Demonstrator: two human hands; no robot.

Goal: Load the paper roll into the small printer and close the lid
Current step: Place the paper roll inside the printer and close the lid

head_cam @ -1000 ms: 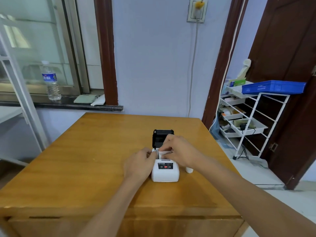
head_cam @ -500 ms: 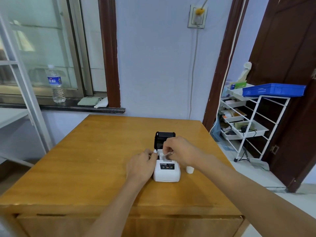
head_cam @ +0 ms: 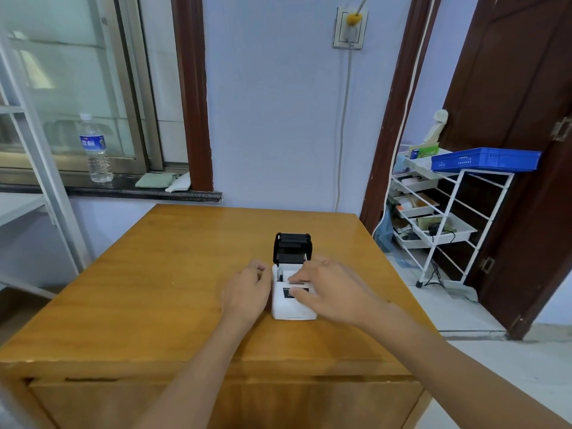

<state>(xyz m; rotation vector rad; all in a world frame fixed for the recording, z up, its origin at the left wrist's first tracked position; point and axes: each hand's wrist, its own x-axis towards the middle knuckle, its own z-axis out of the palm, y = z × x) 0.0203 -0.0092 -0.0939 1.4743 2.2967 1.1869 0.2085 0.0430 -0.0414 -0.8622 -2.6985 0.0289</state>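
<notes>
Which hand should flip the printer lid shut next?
Probably right. The right hand lies flat over the printer top, just below the upright black lid. The left hand braces the printer's left side.

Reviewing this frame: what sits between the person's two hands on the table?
In the head view, the small white printer sits between the left hand and right hand, its black lid raised.

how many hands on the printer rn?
2. Left hand rests against the left side of the white printer; right hand lies flat across its top front, below the raised black lid.
</notes>
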